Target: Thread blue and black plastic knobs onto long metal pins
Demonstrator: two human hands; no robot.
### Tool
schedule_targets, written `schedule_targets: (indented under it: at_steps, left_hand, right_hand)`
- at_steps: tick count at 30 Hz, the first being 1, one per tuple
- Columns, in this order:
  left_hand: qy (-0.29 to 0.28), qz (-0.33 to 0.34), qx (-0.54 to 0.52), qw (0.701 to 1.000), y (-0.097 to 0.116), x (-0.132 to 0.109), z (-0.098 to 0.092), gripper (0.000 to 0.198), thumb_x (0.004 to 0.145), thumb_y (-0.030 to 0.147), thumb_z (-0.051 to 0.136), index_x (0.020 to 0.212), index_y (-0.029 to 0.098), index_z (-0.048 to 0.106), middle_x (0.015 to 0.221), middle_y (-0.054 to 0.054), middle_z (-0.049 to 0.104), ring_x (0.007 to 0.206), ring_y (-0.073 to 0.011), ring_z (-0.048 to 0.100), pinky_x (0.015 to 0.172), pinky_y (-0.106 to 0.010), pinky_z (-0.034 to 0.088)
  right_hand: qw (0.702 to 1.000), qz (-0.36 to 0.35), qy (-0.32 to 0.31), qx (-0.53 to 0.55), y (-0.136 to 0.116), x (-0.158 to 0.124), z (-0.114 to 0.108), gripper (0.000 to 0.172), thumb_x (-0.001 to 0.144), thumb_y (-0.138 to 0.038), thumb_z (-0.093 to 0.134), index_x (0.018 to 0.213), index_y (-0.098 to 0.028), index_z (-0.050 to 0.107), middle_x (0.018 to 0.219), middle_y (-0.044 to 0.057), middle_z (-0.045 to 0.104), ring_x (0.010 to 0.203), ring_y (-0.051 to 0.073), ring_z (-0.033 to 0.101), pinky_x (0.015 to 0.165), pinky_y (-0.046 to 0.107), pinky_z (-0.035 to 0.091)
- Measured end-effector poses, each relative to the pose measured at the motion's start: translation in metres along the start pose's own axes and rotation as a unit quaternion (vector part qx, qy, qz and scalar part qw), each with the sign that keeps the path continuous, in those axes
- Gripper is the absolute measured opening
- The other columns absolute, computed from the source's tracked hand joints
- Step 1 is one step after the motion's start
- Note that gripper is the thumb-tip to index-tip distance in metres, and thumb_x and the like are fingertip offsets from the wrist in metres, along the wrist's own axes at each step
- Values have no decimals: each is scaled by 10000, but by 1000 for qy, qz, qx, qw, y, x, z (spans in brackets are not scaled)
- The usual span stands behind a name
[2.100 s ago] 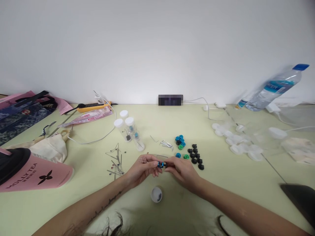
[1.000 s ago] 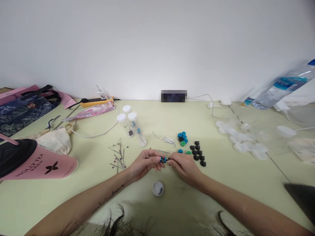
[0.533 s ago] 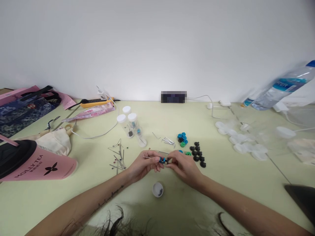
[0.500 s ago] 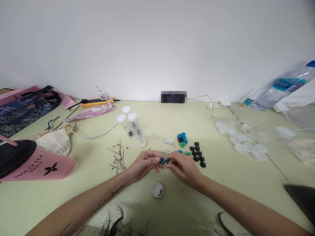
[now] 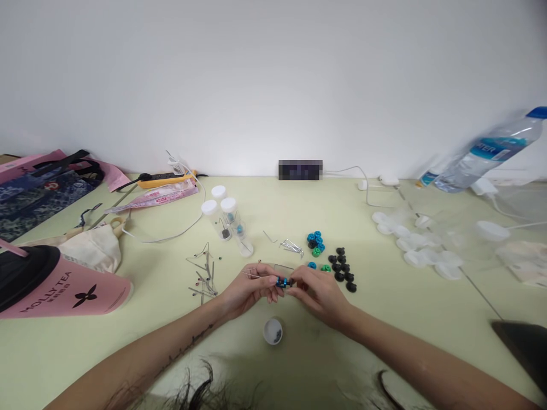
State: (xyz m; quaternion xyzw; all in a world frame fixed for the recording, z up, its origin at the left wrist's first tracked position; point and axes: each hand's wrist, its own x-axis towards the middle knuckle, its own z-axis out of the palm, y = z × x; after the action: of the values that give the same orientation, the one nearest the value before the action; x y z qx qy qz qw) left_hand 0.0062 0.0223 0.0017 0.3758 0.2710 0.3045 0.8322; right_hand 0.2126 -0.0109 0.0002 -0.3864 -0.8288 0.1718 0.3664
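My left hand (image 5: 255,285) is closed on a small blue and black knobbed part (image 5: 282,282), and a thin bent metal wire (image 5: 252,274) sticks out over its fingers. My right hand (image 5: 318,290) pinches the black end of the same part from the right. The fingertips hide much of it. Just below stands a small white cup (image 5: 272,331) with little grey pieces in it. Beyond the right hand lie several black knobs (image 5: 342,266), several blue knobs (image 5: 315,236) and green knobs (image 5: 326,268). A cluster of hex keys (image 5: 292,247) rests farther back.
Loose metal rods (image 5: 205,276) are scattered on the left. Clear tubes with white caps (image 5: 228,204) stand behind them. A pink cup (image 5: 81,287) is at far left. Translucent round lids (image 5: 416,250) and a water bottle (image 5: 491,151) are on the right.
Both hands stay together on the blue and black part, with only a slight shift of the right fingers. The whole view has moved a little.
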Motion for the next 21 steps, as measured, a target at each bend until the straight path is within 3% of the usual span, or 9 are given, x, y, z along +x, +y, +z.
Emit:
schedule_targets:
  at_steps: [3, 5, 8, 11, 16, 21]
  left_hand:
    - [-1, -6, 5, 1000, 0, 0, 0, 159, 792, 216, 683, 856, 71, 690, 661, -73, 684, 512, -86, 594, 492, -171, 457]
    - [6, -12, 11, 1000, 1, 0, 0, 163, 794, 232, 681, 841, 77, 689, 629, -52, 662, 469, -62, 555, 453, -152, 424]
    - [17, -16, 19, 1000, 3, 0, 0, 170, 793, 245, 680, 834, 81, 688, 608, -37, 644, 437, -41, 514, 414, -132, 382]
    - [16, -18, 22, 999, 3, 0, 0, 179, 793, 251, 681, 835, 78, 687, 611, -42, 644, 440, -43, 515, 413, -132, 378]
    - [10, -21, 23, 999, 2, 0, 0, 191, 779, 255, 694, 830, 71, 684, 621, -54, 650, 452, -55, 530, 404, -136, 374]
    - [20, -13, 22, 999, 2, 0, 0, 184, 775, 262, 698, 814, 84, 679, 629, -42, 648, 465, -51, 529, 419, -131, 382]
  right_hand:
    - [1000, -6, -1, -5, 0, 0, 0, 152, 940, -290, 503, 857, -178, 563, 702, 30, 618, 608, 142, 552, 569, 250, 421]
    - [1000, -14, 5, -5, 0, -1, 1, 95, 937, -254, 508, 954, -181, 567, 808, 52, 650, 698, 153, 593, 604, 251, 442]
    - [1000, -25, 17, -4, 1, -1, 3, 150, 945, -190, 472, 1077, -199, 544, 965, 79, 659, 858, 166, 619, 661, 255, 464]
    - [1000, -26, 14, -3, 1, -1, 2, 133, 938, -215, 496, 1057, -198, 553, 905, 66, 660, 777, 153, 616, 631, 249, 460]
    - [1000, -14, -4, -8, -2, 1, -1, 147, 929, -295, 521, 852, -181, 571, 650, 11, 590, 578, 134, 541, 544, 245, 415]
    - [1000, -18, 9, -9, 0, 0, 1, 167, 946, -241, 484, 1087, -196, 561, 922, 68, 662, 750, 142, 614, 618, 238, 459]
